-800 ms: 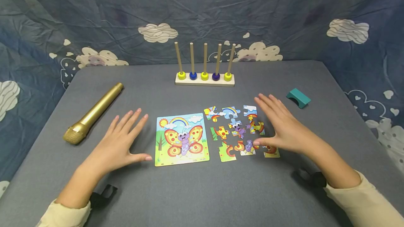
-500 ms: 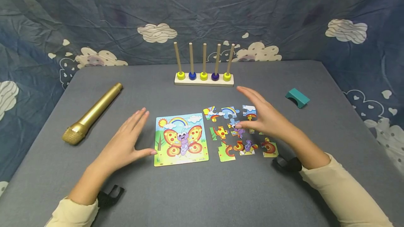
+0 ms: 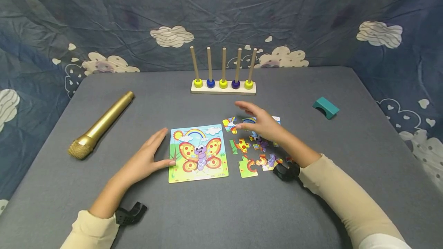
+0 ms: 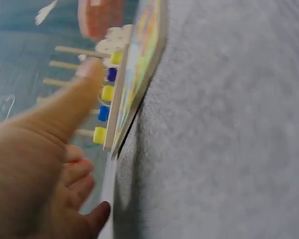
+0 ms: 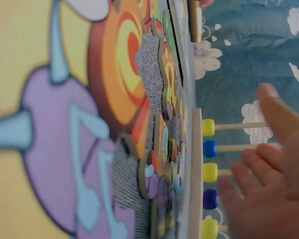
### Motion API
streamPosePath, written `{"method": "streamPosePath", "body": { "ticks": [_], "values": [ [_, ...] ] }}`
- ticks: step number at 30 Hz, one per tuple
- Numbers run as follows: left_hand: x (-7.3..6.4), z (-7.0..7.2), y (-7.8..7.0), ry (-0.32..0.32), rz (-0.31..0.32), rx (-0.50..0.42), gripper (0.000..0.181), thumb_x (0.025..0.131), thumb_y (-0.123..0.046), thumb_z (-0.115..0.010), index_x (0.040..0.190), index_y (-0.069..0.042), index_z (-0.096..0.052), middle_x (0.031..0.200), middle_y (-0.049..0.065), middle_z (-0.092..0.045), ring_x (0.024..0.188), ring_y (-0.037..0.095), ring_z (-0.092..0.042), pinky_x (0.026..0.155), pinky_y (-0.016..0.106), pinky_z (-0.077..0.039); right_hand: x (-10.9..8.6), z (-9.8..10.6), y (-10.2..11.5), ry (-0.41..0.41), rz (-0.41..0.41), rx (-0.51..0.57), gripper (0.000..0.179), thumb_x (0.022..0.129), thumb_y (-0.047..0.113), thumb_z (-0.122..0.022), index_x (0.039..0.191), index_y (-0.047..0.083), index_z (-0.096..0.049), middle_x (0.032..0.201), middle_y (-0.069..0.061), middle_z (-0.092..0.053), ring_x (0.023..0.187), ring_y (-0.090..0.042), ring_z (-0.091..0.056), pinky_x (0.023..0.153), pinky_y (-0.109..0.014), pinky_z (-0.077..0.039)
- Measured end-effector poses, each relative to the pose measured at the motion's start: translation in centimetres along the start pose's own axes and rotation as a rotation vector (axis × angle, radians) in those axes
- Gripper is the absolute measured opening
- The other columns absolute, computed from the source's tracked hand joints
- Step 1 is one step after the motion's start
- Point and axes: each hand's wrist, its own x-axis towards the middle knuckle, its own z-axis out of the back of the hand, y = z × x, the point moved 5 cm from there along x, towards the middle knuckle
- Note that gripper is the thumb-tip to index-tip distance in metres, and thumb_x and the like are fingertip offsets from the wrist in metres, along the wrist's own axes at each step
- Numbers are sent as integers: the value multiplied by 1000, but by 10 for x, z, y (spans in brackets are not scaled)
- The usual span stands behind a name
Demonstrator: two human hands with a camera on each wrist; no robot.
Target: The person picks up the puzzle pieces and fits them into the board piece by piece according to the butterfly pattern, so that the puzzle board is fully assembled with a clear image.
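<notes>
- Purple-bodied butterfly board (image 3: 200, 155) lay flat on the grey table (image 3: 207, 214), so call it clock centre
- Left hand (image 3: 143, 164) was at 9 o'clock, thumb spread from fingers, thumb tip overlapping the board's edge; couldn't tell if it touched
- Loose puzzle pieces (image 3: 243, 146) sat around 3
- Right hand (image 3: 264, 123) hovered at 2 over the far pieces, thumb and fingers apart
- Gold microphone (image 3: 104, 122) lay around 9:30, peg stand (image 3: 223, 91) near 1
</notes>
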Motion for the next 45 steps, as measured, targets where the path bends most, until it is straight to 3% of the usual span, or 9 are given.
{"method": "streamPosePath", "body": {
  "ticks": [4,7,14,31,37,45],
  "values": [
    [-1,-5,11,20,4,-22,91,76,-42,-69,143,-4,-20,144,18,-22,130,34,-18,101,51,-21,2,-6,-14,55,-86,-22,68,80,21,-68,138,8,-35,139,-6,-36,125,-23,-33,102,-36,-27],
    [-1,-8,14,32,-6,-27,87,77,-39,-69,142,-4,-23,143,18,-24,130,36,-18,101,53,-20,3,-10,-21,81,-106,-75,67,80,23,-68,137,8,-36,138,-6,-38,125,-23,-33,101,-39,-27],
    [-1,-11,15,38,-25,-40,79,78,-35,-69,140,-6,-30,143,17,-25,130,35,-17,100,54,-18,2,-16,-29,110,-65,-248,58,84,18,-64,136,10,-40,136,-10,-40,125,-27,-34,99,-45,-29],
    [-1,-10,15,28,-36,-33,78,77,-34,-70,139,-5,-31,143,16,-26,130,34,-18,100,53,-18,1,-17,-18,109,-6,-362,47,85,18,-64,128,7,-50,122,-13,-46,112,-28,-44,90,-45,-38],
    [-1,-11,15,29,-40,-25,78,78,-34,-70,139,-5,-32,143,16,-26,130,34,-18,101,53,-17,-1,-16,3,51,22,-312,44,84,16,-65,126,7,-52,120,-12,-45,109,-27,-46,86,-43,-41],
    [-1,-11,15,26,-33,-15,78,78,-35,-69,140,-6,-31,143,16,-26,130,34,-18,101,53,-17,-5,-37,54,-2,183,-206,42,83,14,-66,122,7,-53,119,-8,-46,108,-20,-46,87,-39,-42]
  ]
}}
